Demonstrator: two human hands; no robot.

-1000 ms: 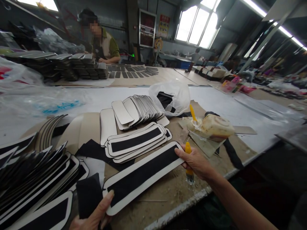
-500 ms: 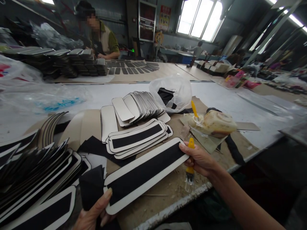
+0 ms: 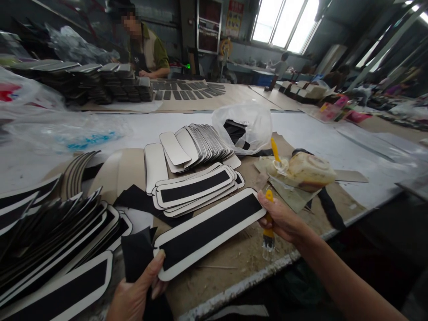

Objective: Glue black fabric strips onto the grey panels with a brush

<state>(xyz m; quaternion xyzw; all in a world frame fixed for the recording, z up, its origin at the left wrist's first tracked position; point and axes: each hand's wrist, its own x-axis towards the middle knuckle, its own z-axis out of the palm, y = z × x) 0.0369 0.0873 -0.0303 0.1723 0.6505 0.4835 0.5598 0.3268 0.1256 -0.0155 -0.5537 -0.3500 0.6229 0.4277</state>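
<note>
A long white panel with rounded corners and a black strip down its middle (image 3: 210, 232) is stretched between my two hands, slanting up to the right. My left hand (image 3: 138, 290) pinches its near left end, thumb on top. At the far right end, my right hand (image 3: 284, 220) grips the panel's corner and also keeps a yellow-handled brush (image 3: 268, 232) in its fingers, bristles pointing down. Black fabric (image 3: 135, 252) lies beside my left hand; whether the fingers touch it is hidden. Just beyond the panel is a stack of similar white-edged panels (image 3: 195, 187).
Many dark panels (image 3: 67, 249) fan out at left. Plain white panels (image 3: 207, 142) and a plastic bag of black pieces (image 3: 257, 129) stand farther back. At right are a stained plastic container (image 3: 312, 169) and another yellow handle (image 3: 275, 149). A co-worker (image 3: 150, 53) sits across the table.
My left hand and the panel's left end have moved right and slightly up. The scene has shifted a little right in view. Both hands keep their hold.
</note>
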